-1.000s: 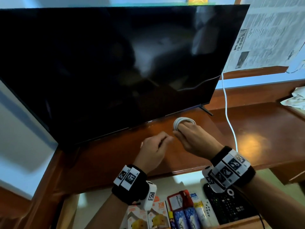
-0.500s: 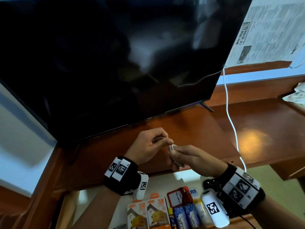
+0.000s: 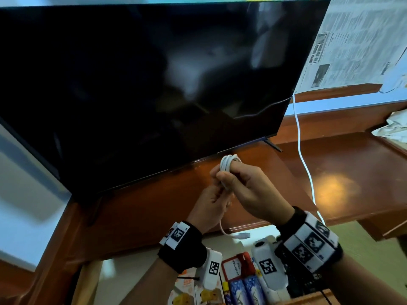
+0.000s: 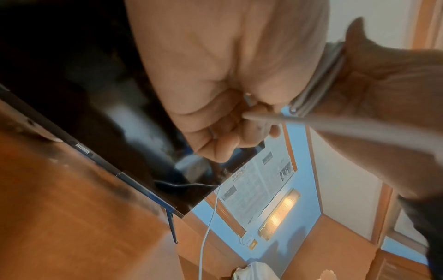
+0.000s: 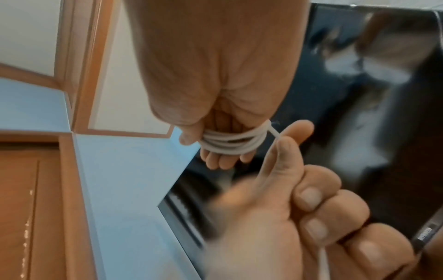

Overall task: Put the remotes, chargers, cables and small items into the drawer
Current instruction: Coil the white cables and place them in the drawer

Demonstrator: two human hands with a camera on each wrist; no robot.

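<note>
A white cable [image 3: 229, 162] is wound in several loops round the fingers of my right hand [image 3: 240, 175], held above the wooden desk [image 3: 330, 172] just under the TV's lower edge. The right wrist view shows the coil [image 5: 232, 142] across those fingers. My left hand [image 3: 210, 199] is just below and pinches the loose strand [image 5: 275, 149] between thumb and forefinger. The cable's short tail hangs down to its plug [image 3: 242, 235] over the open drawer [image 3: 92, 280]. In the left wrist view the left hand's fingers [image 4: 227, 123] are curled on the strand beside the coil [image 4: 318, 81].
A big black TV [image 3: 154, 84] fills the desk's back. A second white cable [image 3: 304, 164] runs from behind it across the desk's right side. The drawer holds orange charger boxes [image 3: 198, 293], a red card holder [image 3: 233, 267], blue packs [image 3: 244, 289] and a black remote [image 3: 304, 282].
Both hands have risen from the desk's front edge toward the TV. The coil shows on the right fingers again, and the loose tail now hangs short over the drawer.
</note>
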